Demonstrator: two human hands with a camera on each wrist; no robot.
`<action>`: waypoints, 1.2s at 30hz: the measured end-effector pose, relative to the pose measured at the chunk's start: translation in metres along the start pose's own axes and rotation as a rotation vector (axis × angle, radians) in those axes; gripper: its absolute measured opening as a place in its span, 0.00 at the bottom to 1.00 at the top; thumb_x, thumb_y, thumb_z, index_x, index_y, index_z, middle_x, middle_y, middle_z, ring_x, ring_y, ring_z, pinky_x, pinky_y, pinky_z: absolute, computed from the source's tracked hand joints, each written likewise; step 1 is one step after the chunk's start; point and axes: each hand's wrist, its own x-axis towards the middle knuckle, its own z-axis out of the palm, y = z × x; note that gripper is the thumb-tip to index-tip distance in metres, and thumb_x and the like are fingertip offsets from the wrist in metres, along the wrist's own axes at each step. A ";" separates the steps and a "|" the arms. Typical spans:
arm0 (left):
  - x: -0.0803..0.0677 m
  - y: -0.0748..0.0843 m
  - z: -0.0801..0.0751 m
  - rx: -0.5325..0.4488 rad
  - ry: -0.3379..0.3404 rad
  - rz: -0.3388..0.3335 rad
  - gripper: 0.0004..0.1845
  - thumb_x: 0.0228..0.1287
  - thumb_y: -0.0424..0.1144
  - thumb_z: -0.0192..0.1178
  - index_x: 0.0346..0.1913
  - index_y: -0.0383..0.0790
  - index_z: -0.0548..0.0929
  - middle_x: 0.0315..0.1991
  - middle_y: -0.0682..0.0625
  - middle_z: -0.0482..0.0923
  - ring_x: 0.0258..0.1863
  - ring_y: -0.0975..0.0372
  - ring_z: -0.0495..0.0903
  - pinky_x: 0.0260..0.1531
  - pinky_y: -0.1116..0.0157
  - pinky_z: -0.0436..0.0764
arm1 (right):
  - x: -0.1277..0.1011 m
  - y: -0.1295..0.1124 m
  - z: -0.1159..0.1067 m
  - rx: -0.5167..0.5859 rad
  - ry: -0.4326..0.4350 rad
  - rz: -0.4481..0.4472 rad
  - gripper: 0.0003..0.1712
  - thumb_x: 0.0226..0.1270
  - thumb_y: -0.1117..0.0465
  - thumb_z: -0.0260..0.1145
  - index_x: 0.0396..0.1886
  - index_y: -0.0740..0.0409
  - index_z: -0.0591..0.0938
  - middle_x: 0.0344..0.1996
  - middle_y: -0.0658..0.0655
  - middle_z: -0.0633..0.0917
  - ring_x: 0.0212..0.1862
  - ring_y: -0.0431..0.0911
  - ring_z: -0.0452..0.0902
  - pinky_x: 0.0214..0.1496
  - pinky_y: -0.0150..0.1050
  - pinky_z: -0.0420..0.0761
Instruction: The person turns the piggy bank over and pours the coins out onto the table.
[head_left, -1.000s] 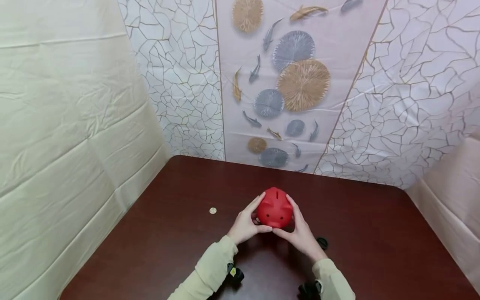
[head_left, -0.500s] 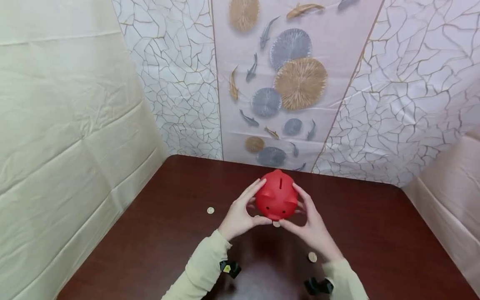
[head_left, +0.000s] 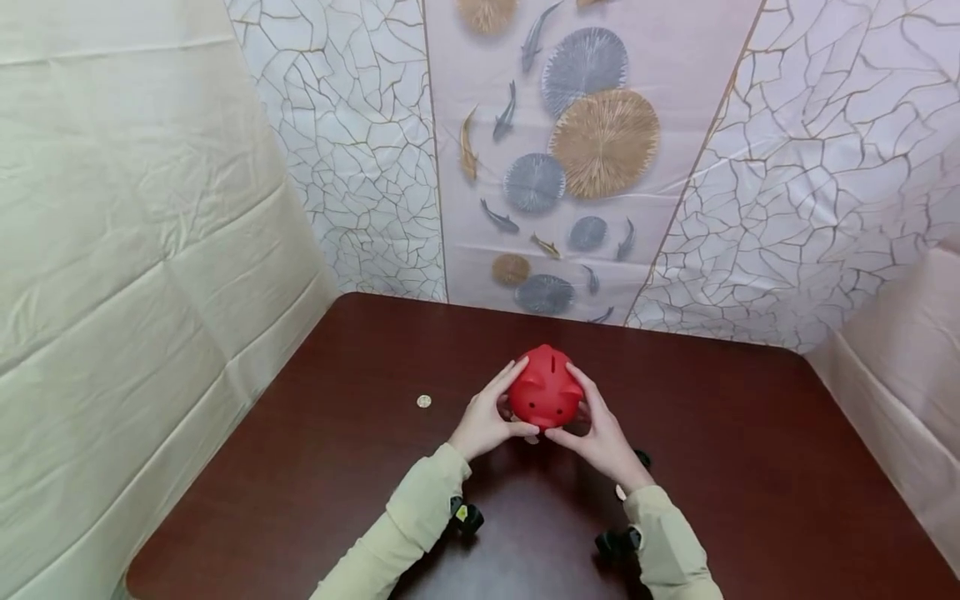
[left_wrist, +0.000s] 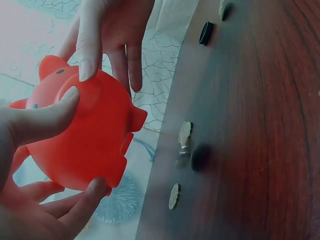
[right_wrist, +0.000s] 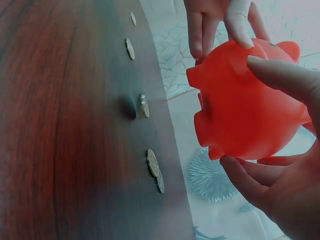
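1. Piggy bank [head_left: 547, 389] sits lifted just above the table [head_left: 750, 467], held between your two hands, snout toward you, slot up.
2. Your left hand [head_left: 486, 423] and right hand [head_left: 600, 437] cup its sides, fingers [left_wrist: 82, 47] curled round the belly.
3. Coins [right_wrist: 152, 162] lie under it, one coin [head_left: 424, 401] far left; judging by this, emptying looks underway.

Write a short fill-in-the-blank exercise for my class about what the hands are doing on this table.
1. Both hands hold a piggy bank coloured ____.
2. The piggy bank is held ____ the table, not resting on it.
3. A lone coin lies on the person's ____ side.

Missing words: red; above; left
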 end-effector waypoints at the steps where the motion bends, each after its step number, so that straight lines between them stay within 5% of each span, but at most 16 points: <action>1: 0.001 0.000 0.000 0.008 0.001 -0.004 0.51 0.49 0.35 0.74 0.74 0.61 0.59 0.77 0.45 0.51 0.41 0.52 0.84 0.45 0.48 0.84 | 0.000 -0.003 0.000 -0.003 0.002 0.009 0.56 0.54 0.62 0.76 0.76 0.42 0.52 0.69 0.63 0.66 0.60 0.62 0.76 0.54 0.58 0.81; 5: 0.000 0.007 0.000 0.011 0.011 -0.019 0.50 0.49 0.33 0.74 0.74 0.59 0.60 0.77 0.44 0.51 0.42 0.50 0.84 0.45 0.49 0.84 | -0.002 -0.024 -0.003 -0.025 0.009 0.013 0.55 0.54 0.67 0.74 0.76 0.51 0.53 0.68 0.67 0.67 0.59 0.64 0.76 0.54 0.53 0.82; 9: -0.005 0.029 -0.004 -0.035 0.011 0.025 0.49 0.50 0.28 0.72 0.75 0.48 0.60 0.77 0.40 0.51 0.49 0.44 0.83 0.47 0.46 0.82 | -0.005 -0.040 -0.005 -0.090 0.061 -0.063 0.53 0.51 0.71 0.75 0.74 0.62 0.56 0.64 0.70 0.69 0.51 0.62 0.80 0.49 0.40 0.84; 15: -0.008 0.065 -0.014 0.012 0.032 0.141 0.45 0.50 0.27 0.72 0.72 0.37 0.62 0.75 0.36 0.54 0.56 0.41 0.79 0.51 0.49 0.82 | 0.000 -0.030 -0.007 -0.175 0.183 -0.198 0.58 0.45 0.69 0.79 0.75 0.54 0.57 0.70 0.63 0.65 0.46 0.51 0.80 0.46 0.34 0.82; 18: -0.005 0.059 -0.014 0.044 0.051 0.138 0.46 0.49 0.30 0.73 0.73 0.43 0.64 0.75 0.40 0.57 0.54 0.45 0.81 0.50 0.54 0.83 | 0.000 -0.026 -0.010 -0.177 0.181 -0.187 0.59 0.47 0.65 0.79 0.76 0.46 0.57 0.68 0.61 0.68 0.47 0.49 0.80 0.47 0.37 0.82; 23: 0.002 0.037 -0.011 0.094 0.089 0.038 0.45 0.47 0.44 0.77 0.70 0.62 0.67 0.65 0.49 0.74 0.38 0.58 0.87 0.41 0.65 0.85 | -0.003 -0.027 -0.016 -0.149 0.163 -0.046 0.53 0.52 0.54 0.77 0.74 0.37 0.58 0.60 0.59 0.78 0.49 0.53 0.81 0.48 0.50 0.84; 30: 0.001 0.035 -0.011 0.105 0.094 -0.139 0.39 0.51 0.58 0.71 0.66 0.51 0.74 0.52 0.47 0.84 0.35 0.58 0.88 0.38 0.65 0.86 | -0.002 -0.028 -0.020 -0.243 0.134 0.145 0.41 0.61 0.41 0.68 0.71 0.49 0.67 0.53 0.61 0.84 0.45 0.52 0.85 0.48 0.49 0.85; 36: 0.000 0.034 -0.010 0.135 0.048 -0.273 0.37 0.53 0.65 0.66 0.60 0.45 0.79 0.25 0.48 0.86 0.22 0.49 0.86 0.24 0.65 0.82 | -0.002 -0.029 -0.019 -0.364 0.040 0.254 0.37 0.66 0.33 0.57 0.65 0.53 0.73 0.21 0.56 0.87 0.23 0.46 0.83 0.40 0.40 0.79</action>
